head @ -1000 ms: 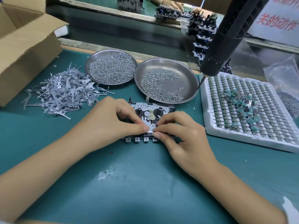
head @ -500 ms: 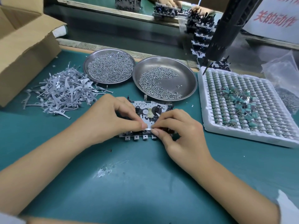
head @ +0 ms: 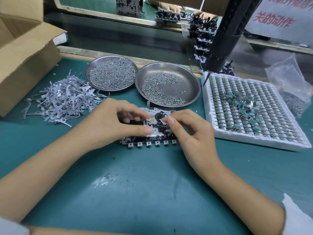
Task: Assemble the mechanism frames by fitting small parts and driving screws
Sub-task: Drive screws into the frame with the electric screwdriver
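2 hands, 1 metal frame, 2 round dishes of screws, 1 white tray, 1 cardboard box, 1 black screwdriver.

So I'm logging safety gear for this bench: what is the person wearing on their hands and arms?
Nothing on either hand: the left hand and right hand are bare, with no gloves, rings or watch. Both forearms are bare too. A white sleeve edge shows at each elbow.

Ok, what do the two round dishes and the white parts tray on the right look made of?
The two round dishes look like bare metal, probably stainless steel: grey, smooth, with a soft sheen on the rims. The white parts tray looks like foam, possibly expanded polystyrene: matte, thick-walled, slightly grainy at the edges.
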A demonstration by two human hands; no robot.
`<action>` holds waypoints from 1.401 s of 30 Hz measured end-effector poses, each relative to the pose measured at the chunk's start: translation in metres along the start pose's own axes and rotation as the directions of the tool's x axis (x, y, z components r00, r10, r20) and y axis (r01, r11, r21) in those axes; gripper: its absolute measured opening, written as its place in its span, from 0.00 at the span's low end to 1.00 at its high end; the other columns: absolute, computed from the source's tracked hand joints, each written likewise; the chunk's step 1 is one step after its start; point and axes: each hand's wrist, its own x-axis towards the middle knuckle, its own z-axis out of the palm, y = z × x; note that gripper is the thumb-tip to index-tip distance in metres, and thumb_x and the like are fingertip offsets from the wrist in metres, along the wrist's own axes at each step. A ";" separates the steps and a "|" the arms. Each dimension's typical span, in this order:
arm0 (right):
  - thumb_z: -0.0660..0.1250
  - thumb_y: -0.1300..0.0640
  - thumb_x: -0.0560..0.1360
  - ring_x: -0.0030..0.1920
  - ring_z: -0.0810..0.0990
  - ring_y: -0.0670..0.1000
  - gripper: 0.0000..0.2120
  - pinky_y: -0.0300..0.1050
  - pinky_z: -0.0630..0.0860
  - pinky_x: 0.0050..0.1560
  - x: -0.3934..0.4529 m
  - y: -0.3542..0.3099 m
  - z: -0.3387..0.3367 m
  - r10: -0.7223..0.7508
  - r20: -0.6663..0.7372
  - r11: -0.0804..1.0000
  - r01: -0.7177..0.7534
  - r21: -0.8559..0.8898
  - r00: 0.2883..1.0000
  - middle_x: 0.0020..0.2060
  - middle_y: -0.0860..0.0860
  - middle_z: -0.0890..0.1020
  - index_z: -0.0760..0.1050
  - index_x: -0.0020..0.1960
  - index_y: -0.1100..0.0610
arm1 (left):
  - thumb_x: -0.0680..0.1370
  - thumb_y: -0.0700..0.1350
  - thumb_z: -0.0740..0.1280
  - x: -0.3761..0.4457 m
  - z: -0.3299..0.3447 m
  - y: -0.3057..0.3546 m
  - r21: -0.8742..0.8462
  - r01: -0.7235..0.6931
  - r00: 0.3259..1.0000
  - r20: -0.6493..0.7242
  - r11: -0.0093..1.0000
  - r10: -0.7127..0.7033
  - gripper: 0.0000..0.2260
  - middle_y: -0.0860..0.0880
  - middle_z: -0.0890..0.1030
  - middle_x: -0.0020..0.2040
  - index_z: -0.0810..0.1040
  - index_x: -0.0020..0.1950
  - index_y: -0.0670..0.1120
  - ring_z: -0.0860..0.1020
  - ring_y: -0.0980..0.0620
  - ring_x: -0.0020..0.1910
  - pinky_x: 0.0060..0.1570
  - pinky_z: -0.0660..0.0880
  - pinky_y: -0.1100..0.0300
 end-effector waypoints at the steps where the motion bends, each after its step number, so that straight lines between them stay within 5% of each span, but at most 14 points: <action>1: 0.66 0.60 0.75 0.42 0.77 0.44 0.08 0.34 0.72 0.44 0.000 0.000 0.000 -0.003 -0.004 1.000 0.003 0.007 1.000 0.39 0.52 0.81 0.82 0.42 0.62 | 0.61 0.58 0.75 0.002 -0.001 -0.001 -0.023 -0.010 0.999 -0.052 1.000 0.009 0.13 0.57 0.82 0.36 0.85 0.44 0.59 0.75 0.60 0.34 0.36 0.73 0.67; 3: 0.66 0.60 0.75 0.42 0.77 0.45 0.07 0.34 0.72 0.44 0.000 0.000 0.000 -0.002 -0.012 1.000 0.002 0.024 1.000 0.38 0.51 0.80 0.82 0.42 0.61 | 0.69 0.54 0.72 0.009 -0.006 -0.005 -0.001 -0.060 0.970 -0.236 0.998 0.058 0.06 0.55 0.83 0.38 0.84 0.44 0.58 0.76 0.60 0.36 0.40 0.73 0.67; 6: 0.67 0.61 0.75 0.42 0.78 0.46 0.06 0.37 0.73 0.44 -0.001 0.000 0.000 -0.002 -0.019 0.999 0.002 0.041 1.000 0.38 0.50 0.80 0.82 0.42 0.60 | 0.78 0.45 0.67 0.027 -0.021 -0.011 0.329 -0.036 0.858 -0.474 0.944 0.198 0.07 0.51 0.78 0.43 0.83 0.54 0.49 0.73 0.59 0.36 0.42 0.67 0.65; 11: 0.67 0.62 0.75 0.41 0.78 0.46 0.06 0.40 0.74 0.44 -0.002 0.000 0.000 -0.026 -0.021 0.999 0.027 0.047 0.999 0.38 0.50 0.80 0.82 0.41 0.59 | 0.79 0.45 0.65 0.064 -0.040 -0.021 0.638 0.241 0.920 -0.389 0.732 0.036 0.16 0.37 0.75 0.62 0.75 0.67 0.46 0.75 0.38 0.57 0.59 0.69 0.51; 17: 0.67 0.59 0.74 0.41 0.78 0.45 0.08 0.37 0.73 0.44 -0.001 0.001 0.001 -0.038 -0.009 0.998 0.038 0.041 0.999 0.38 0.49 0.80 0.81 0.40 0.62 | 0.77 0.45 0.69 0.082 -0.037 -0.021 0.586 0.368 0.896 -0.432 0.722 -0.106 0.07 0.38 0.82 0.52 0.83 0.52 0.45 0.78 0.38 0.53 0.52 0.73 0.52; 24: 0.67 0.57 0.74 0.41 0.78 0.46 0.09 0.45 0.75 0.41 -0.001 0.002 0.002 -0.033 -0.015 0.999 0.034 0.043 0.999 0.38 0.49 0.81 0.82 0.40 0.61 | 0.77 0.47 0.69 0.069 -0.034 -0.022 0.637 0.259 0.838 -0.523 0.726 0.159 0.06 0.42 0.84 0.45 0.84 0.49 0.49 0.78 0.38 0.49 0.50 0.69 0.53; 39: 0.66 0.57 0.74 0.41 0.78 0.46 0.09 0.42 0.74 0.43 0.000 0.000 0.001 -0.031 0.005 0.999 0.031 0.042 1.000 0.38 0.49 0.81 0.82 0.41 0.60 | 0.78 0.45 0.66 0.071 -0.035 -0.031 0.713 0.173 0.793 -0.509 0.680 0.333 0.07 0.40 0.81 0.44 0.78 0.47 0.40 0.75 0.39 0.47 0.51 0.63 0.50; 42: 0.67 0.58 0.74 0.41 0.78 0.46 0.08 0.41 0.74 0.43 -0.001 0.001 0.000 -0.054 -0.007 0.998 0.054 0.027 0.999 0.38 0.49 0.81 0.82 0.40 0.60 | 0.77 0.41 0.68 0.061 -0.031 -0.021 0.517 0.037 0.766 -0.564 0.855 0.309 0.03 0.45 0.82 0.42 0.80 0.45 0.42 0.77 0.45 0.43 0.48 0.71 0.56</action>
